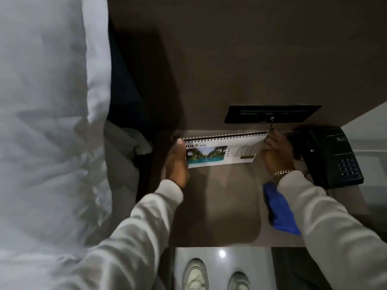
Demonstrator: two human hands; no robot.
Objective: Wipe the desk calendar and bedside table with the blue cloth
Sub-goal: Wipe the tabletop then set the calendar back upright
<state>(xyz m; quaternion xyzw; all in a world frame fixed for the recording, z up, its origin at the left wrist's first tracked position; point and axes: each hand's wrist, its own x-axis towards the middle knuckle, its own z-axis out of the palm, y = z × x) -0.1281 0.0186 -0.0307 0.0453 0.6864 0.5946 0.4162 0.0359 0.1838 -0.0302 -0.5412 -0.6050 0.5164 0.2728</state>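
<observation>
A spiral-bound desk calendar (222,150) showing July and a pool photo stands at the back of the brown bedside table (219,206). My left hand (177,164) grips its left end, thumb on the front. My right hand (276,152) holds its right end, fingers curled around the edge. The blue cloth (279,212) lies on the table's right side, partly under my right sleeve and apart from both hands.
A black telephone (333,155) sits at the table's right rear, close to my right hand. A dark switch panel (272,114) is on the wall above the calendar. A white duvet (48,122) fills the left. White shoes (215,275) stand on the floor below.
</observation>
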